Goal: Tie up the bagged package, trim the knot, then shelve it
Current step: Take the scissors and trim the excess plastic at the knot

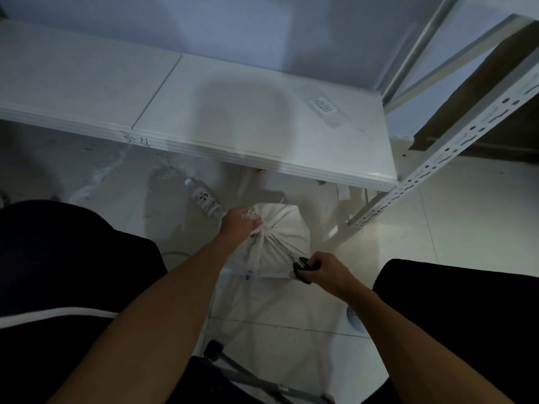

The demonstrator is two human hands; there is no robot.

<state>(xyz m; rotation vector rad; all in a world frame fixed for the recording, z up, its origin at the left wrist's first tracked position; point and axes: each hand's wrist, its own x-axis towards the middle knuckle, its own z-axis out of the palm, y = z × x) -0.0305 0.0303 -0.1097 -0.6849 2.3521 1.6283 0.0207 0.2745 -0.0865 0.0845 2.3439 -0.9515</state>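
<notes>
The white shelf (262, 135) fills the upper half of the room, bare but for a small label at 2 o'clock on its top. Below its front edge, on the floor, sits the bagged package (277, 243), its neck gathered at 11 o'clock. The left hand (240, 221) is clamped on that bunched neck; the right hand (322, 271) is closed around the scissors (294, 259), blades aimed up toward the knot. Trimming looks to be the step in hand; next, I'd guess, the blades must close just past the knot. A bottle (205, 198) lies at 10 o'clock of the package, clear of the lift.
</notes>
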